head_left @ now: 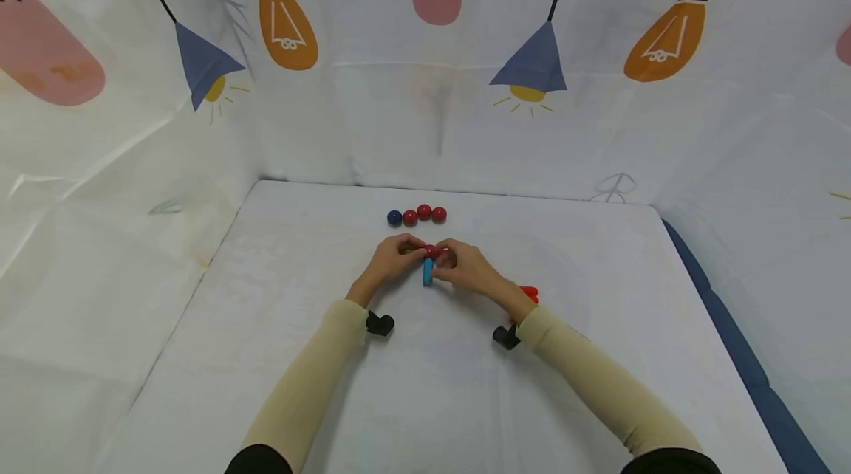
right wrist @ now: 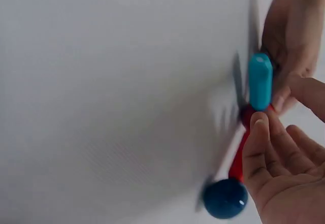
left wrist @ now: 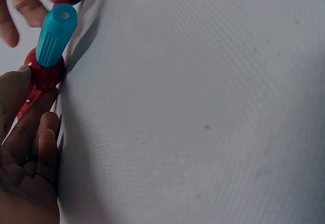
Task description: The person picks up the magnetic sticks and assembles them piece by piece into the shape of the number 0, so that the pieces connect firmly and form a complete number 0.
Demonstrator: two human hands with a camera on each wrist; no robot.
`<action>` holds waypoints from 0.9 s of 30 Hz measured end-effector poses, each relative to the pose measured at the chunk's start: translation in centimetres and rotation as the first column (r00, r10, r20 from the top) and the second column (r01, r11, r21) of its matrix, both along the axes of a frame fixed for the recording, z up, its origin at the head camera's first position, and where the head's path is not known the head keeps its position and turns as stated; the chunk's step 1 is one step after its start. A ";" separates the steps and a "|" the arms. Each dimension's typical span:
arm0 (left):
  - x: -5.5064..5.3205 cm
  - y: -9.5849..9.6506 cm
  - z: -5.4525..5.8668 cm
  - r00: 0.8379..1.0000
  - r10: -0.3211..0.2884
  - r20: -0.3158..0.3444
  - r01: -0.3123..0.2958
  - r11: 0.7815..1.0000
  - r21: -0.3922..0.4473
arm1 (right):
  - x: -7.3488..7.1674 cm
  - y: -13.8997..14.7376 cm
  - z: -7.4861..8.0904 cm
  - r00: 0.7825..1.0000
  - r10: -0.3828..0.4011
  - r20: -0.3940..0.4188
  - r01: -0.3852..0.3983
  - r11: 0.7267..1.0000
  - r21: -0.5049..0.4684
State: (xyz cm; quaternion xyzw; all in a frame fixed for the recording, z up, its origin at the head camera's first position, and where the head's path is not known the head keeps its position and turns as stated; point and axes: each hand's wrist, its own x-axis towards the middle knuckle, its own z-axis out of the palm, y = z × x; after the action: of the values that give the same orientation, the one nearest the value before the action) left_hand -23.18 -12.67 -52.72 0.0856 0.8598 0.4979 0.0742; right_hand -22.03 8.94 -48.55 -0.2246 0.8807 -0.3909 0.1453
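Note:
Both hands work on one small construction toy over the white table. My left hand (head_left: pixel 391 260) pinches a red ball (left wrist: pixel 48 75) between thumb and fingers. A light-blue rod (head_left: pixel 428 272) sticks out of that ball towards me. From the same ball a red rod (right wrist: pixel 238 158) runs off to the right, ending in a dark-blue ball (right wrist: pixel 226 198). My right hand (head_left: pixel 468 267) has its thumb and fingers around the red rod close to the red ball; its exact contact is partly hidden and blurred. In the head view, my right hand covers the dark-blue ball.
Beyond the hands lies a short row: one dark-blue ball (head_left: pixel 395 218) and three red balls (head_left: pixel 410 218). Red-orange pieces (head_left: pixel 530 292) lie beside the right wrist, partly hidden by the forearm. A printed white cloth (head_left: pixel 399 127) hangs behind the white table (head_left: pixel 299 230).

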 end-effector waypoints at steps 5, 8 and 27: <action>0.1 -0.1 0.1 1.000 0.020 0.000 -0.020 0.999 -0.026 | -2.6 -0.2 1.7 0.998 -0.027 -0.052 0.028 0.999 0.015; 0.1 -0.1 0.1 1.000 0.019 -0.002 -0.020 0.999 -0.034 | -4.1 -0.4 2.3 0.996 -0.050 -0.080 0.053 0.998 0.031; 0.1 0.1 0.1 1.000 0.022 0.014 -0.021 0.999 -0.027 | -9.6 -0.6 1.5 0.956 -0.275 0.106 0.268 0.961 0.073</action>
State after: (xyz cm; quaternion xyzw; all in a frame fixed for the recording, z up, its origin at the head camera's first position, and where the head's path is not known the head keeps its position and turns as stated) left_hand -23.05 -12.52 -52.58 0.0718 0.8668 0.4875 0.0759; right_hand -31.60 8.38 -47.05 -0.0744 0.9043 -0.3937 0.1470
